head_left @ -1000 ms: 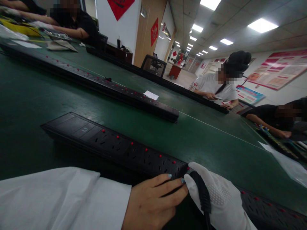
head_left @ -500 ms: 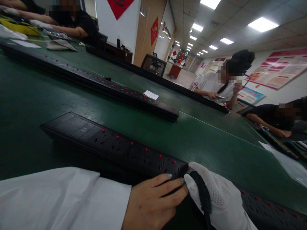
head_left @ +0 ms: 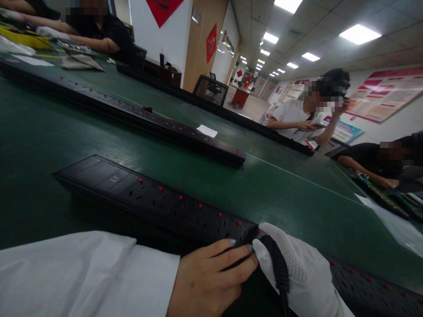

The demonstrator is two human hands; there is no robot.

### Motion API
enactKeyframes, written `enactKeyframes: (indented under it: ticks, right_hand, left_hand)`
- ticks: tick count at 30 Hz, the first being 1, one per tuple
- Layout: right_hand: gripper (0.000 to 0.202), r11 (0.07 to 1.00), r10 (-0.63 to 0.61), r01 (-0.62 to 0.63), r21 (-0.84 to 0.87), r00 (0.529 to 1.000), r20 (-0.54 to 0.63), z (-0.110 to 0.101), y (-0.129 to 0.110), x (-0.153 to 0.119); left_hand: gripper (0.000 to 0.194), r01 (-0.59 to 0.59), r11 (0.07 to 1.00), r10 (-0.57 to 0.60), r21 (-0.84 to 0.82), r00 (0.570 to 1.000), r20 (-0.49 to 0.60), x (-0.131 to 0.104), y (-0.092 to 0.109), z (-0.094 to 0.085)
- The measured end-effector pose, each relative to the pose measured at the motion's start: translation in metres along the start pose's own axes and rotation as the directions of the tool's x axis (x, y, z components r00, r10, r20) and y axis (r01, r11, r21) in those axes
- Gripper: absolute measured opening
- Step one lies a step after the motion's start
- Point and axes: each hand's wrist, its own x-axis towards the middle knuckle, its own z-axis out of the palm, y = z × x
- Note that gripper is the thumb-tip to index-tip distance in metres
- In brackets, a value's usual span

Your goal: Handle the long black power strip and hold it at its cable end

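Note:
A long black socket strip (head_left: pixel 185 213) with red dots along its edge runs diagonally across the near part of the green table. My bare left hand (head_left: pixel 214 275) rests on the strip's near side, its fingers slightly apart and holding nothing. Beside its fingertips, my right hand (head_left: pixel 291 268), in a white dotted glove, is closed on a black plug (head_left: pixel 277 264). The plug is against the strip, and its cable runs down out of view. How far it sits in the socket is hidden by the glove.
Farther back on the green table (head_left: pixel 291 185) lie a second socket strip (head_left: pixel 132 114), a white paper slip (head_left: pixel 207 130) and a long black bar (head_left: pixel 214 108). A clear plastic sheet (head_left: pixel 393 224) lies at right. Several people sit around the table.
Both my hands hold the same position on the strip. Across the table, a person has raised one hand toward the head and lifted the head a little.

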Motion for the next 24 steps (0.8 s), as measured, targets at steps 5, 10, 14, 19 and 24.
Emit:
enactKeyframes:
  ticks: [5,10,14,19,24]
  right_hand:
    - [0.031,1.000,-0.027,0.027,0.015,0.999,0.027,-0.001,0.003,-0.002]
    - [0.031,0.999,-0.047,0.046,0.022,0.998,0.033,-0.004,0.006,0.001]
    - [0.030,0.999,-0.042,0.042,0.017,0.999,0.021,-0.007,0.006,0.005]
    - [0.030,1.000,-0.018,0.018,0.006,1.000,0.005,-0.008,0.002,0.008]
    - [0.030,1.000,-0.021,0.021,0.012,1.000,-0.005,-0.008,0.001,0.009]
  left_hand:
    - [0.023,-0.004,1.000,0.004,-0.009,1.000,0.005,0.000,0.000,0.001]
    - [0.022,0.002,1.000,-0.002,-0.021,1.000,0.011,0.000,0.000,0.001]
    - [0.022,0.007,1.000,-0.006,-0.015,1.000,0.009,0.000,0.001,0.001]
    - [0.023,0.003,1.000,-0.003,-0.021,1.000,0.027,-0.002,0.001,0.001]
    - [0.022,0.001,1.000,0.000,-0.019,1.000,0.024,-0.001,0.000,0.000]
